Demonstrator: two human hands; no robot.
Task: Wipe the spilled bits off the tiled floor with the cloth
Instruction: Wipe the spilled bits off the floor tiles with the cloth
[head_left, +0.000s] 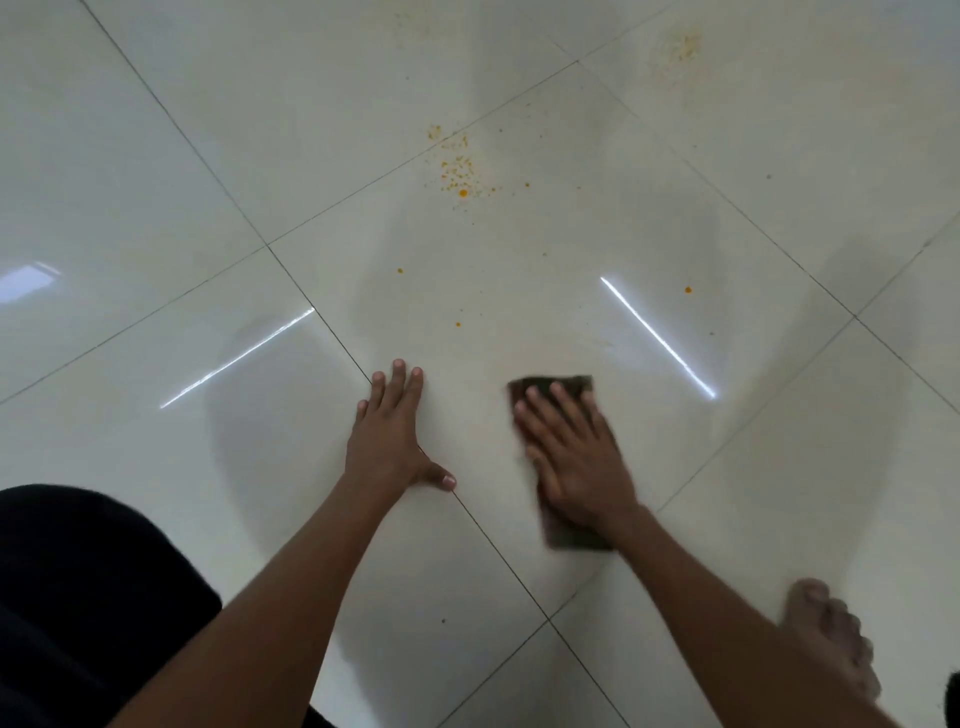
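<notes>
My right hand (574, 457) lies flat, fingers straight, pressing the dark folded cloth (563, 467) onto the tiled floor (156, 208) — cloth mostly hidden beneath it, edges blurred. Left hand (392, 436) spread flat on the tile, holding nothing. Orange spilled bits (460, 174) lie well beyond. Bare foot (831, 639) blurred, partly behind my forearm.

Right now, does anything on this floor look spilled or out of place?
Yes. Orange bits lie scattered across the pale tiled floor, ahead of the cloth pressed flat under the right hand. A fainter patch sits farther off. Stray specks lie nearer the hands.
</notes>
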